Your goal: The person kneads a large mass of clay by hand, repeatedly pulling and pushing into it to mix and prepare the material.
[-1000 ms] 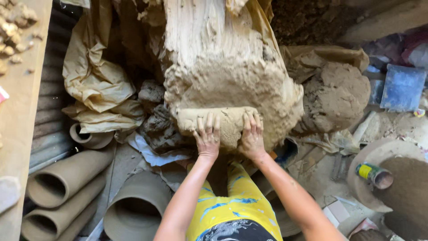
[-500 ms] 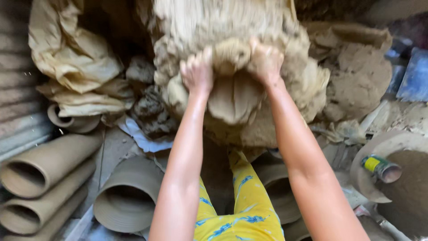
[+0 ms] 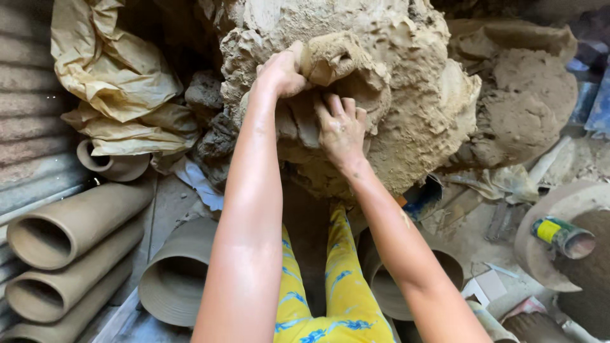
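Clay: a large wet mound (image 3: pixel 406 95) fills the upper centre of the frame, its lump (image 3: pixel 340 63) partly pulled away.
Left hand (image 3: pixel 283 71): curled over the lump's top edge, gripping it.
Right hand (image 3: pixel 342 130): fingers spread, pressed flat beneath the lump — nothing enclosed.
Below: clay pipes (image 3: pixel 70 228) are stacked at lower left.
Risk: the lump could be torn or dropped — wet clay is judged slippery and heavy.

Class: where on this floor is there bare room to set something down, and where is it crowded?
Bare floor lies between the clay tubes and the wide pot. Another patch lies between the round slab and the clay mound. Under the mound it is crowded.
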